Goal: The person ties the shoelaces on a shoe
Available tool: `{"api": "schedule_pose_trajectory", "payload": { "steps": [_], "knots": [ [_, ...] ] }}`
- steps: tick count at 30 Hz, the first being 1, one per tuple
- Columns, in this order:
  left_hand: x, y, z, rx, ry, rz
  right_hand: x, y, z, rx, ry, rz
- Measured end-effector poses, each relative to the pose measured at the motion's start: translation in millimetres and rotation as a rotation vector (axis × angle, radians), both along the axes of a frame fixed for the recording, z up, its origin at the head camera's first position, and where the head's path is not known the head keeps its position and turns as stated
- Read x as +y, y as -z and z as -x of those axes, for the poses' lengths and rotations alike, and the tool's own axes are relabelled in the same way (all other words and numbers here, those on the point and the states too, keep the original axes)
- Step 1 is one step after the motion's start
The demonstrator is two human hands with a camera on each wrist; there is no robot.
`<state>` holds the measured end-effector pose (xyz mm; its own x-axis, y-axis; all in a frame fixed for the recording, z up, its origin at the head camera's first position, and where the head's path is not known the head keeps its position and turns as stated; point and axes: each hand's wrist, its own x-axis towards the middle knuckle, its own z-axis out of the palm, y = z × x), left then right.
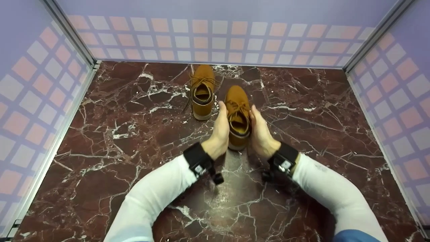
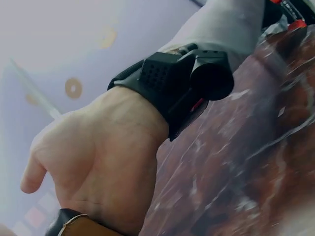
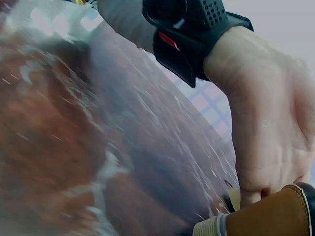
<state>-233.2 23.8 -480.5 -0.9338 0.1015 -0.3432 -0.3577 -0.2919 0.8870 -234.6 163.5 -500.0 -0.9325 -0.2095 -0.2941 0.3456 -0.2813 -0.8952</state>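
Observation:
Two tan lace-up shoes are on the dark red marble floor, toes pointing away from me. The nearer shoe [image 1: 237, 95] is between my hands, its laces on top and its dark-lined collar facing up. My left hand [image 1: 219, 131] lies along its left side, palm inward and thumb raised. Along the right side runs my right hand [image 1: 262, 132], with its fingertips beside the laces. Part of the shoe's heel [image 3: 270, 216] shows below the right palm in the right wrist view. Most lower fingers are hidden. The other shoe [image 1: 203, 109] stands farther off to the left, its laces loose.
A back panel [image 1: 215, 37] with pink and white squares rises behind the shoes. Side panels [image 1: 37, 84] stand at left and right, with metal strips along their lower edges. The marble floor [image 1: 134, 141] is glossy. Each wrist wears a black camera strap [image 1: 200, 158].

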Motion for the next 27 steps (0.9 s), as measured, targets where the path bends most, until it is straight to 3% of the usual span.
{"api": "schedule_pose_trajectory", "payload": {
  "steps": [5,6,7,13,14,19,27],
  "knots": [
    [15.1,1.5,29.5,-0.047,-0.127,0.001,-1.9,1.8,31.5,0.000,0.050,0.049],
    [17.8,1.3,34.4,-0.054,-0.140,0.010,-2.1,2.2,36.8,0.004,0.057,0.059],
    [22.0,12.4,46.3,-0.057,-0.156,0.017,-2.0,2.1,41.4,0.004,0.062,0.062],
    [34.4,11.3,71.8,-0.036,-0.207,0.083,-1.7,-0.3,65.3,-0.009,0.081,0.055],
    [34.6,0.4,68.7,-0.029,-0.212,0.091,-1.9,-0.6,68.9,-0.010,0.086,0.055],
    [39.8,2.7,81.8,-0.007,-0.266,0.118,-3.0,-0.8,82.5,-0.013,0.095,0.065],
    [42.5,7.2,95.7,0.028,-0.265,0.192,-0.7,-1.3,92.7,-0.040,0.087,0.049]
  ]
}}
